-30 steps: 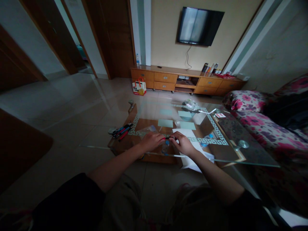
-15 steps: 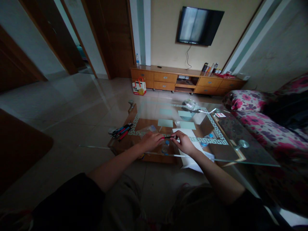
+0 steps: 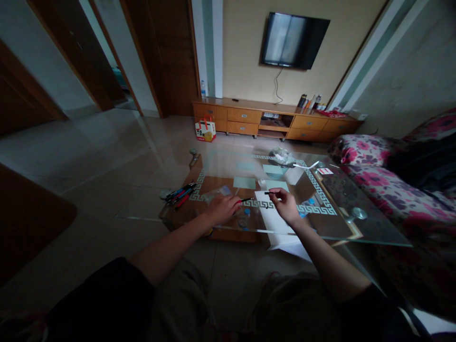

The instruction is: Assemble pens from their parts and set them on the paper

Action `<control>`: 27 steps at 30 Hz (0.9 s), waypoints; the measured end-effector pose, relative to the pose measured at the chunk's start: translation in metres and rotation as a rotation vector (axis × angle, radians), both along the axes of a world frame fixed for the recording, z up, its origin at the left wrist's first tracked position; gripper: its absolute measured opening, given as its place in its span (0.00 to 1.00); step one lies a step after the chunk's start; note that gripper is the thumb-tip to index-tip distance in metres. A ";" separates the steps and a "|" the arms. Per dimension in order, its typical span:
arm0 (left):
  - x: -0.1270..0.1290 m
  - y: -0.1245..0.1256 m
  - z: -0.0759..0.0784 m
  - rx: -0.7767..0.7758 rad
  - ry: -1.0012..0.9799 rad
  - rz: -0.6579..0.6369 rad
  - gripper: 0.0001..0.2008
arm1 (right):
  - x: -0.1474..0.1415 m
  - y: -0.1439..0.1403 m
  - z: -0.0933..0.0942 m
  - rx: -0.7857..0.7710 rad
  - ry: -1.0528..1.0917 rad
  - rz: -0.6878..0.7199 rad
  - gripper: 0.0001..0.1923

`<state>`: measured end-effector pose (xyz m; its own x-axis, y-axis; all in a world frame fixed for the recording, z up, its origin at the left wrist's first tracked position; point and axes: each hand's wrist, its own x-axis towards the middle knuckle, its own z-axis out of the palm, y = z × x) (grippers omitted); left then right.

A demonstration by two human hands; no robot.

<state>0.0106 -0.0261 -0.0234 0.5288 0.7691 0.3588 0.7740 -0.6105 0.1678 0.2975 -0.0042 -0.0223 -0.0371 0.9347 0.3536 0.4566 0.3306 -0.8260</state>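
Note:
My left hand (image 3: 223,209) is closed on a red and black pen (image 3: 246,200), whose bare tip points right over the glass table (image 3: 221,164). Between the fingertips of my right hand (image 3: 287,208) is a small black pen cap (image 3: 268,193), apart from the pen's tip. Under that hand lies a sheet of white paper (image 3: 266,219). Left of my left hand, a pile of pens (image 3: 181,195) in black, blue and red rests at the table's left end. A clear plastic bag (image 3: 223,191) lies just behind my left hand.
A bottle with a blue cap (image 3: 245,217) shows through the glass. At the table's far side sits a bagged bowl (image 3: 282,156), with a red and white card (image 3: 324,171) to its right. A flowered sofa (image 3: 372,178) flanks the right side.
The cap has come off the pen. My right hand has moved right with it, leaving a gap and uncovering the pen's tip; my left hand stays nearly in place.

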 end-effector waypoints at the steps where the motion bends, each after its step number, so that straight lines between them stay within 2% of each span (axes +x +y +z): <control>1: 0.000 0.000 0.000 -0.002 0.002 -0.004 0.15 | 0.007 0.001 0.000 0.019 -0.094 -0.016 0.15; 4: 0.000 -0.001 0.002 -0.009 0.007 -0.007 0.16 | 0.027 0.003 -0.002 0.077 -0.415 -0.022 0.11; 8: 0.000 -0.001 0.002 -0.019 0.003 0.000 0.16 | 0.038 0.005 -0.002 0.028 -0.630 0.041 0.15; 11: 0.000 -0.001 0.001 -0.028 -0.007 -0.004 0.16 | 0.035 0.004 0.000 -0.026 -0.693 0.116 0.19; 14: -0.001 -0.001 0.000 -0.026 -0.012 -0.008 0.16 | 0.030 0.002 0.002 -0.062 -0.735 0.161 0.20; 20: -0.001 -0.001 0.001 -0.020 -0.021 -0.017 0.16 | 0.029 0.001 0.006 -0.114 -0.785 0.183 0.21; 27: 0.000 -0.001 0.003 -0.035 0.007 -0.006 0.16 | 0.031 0.005 -0.002 -0.134 -0.811 0.202 0.21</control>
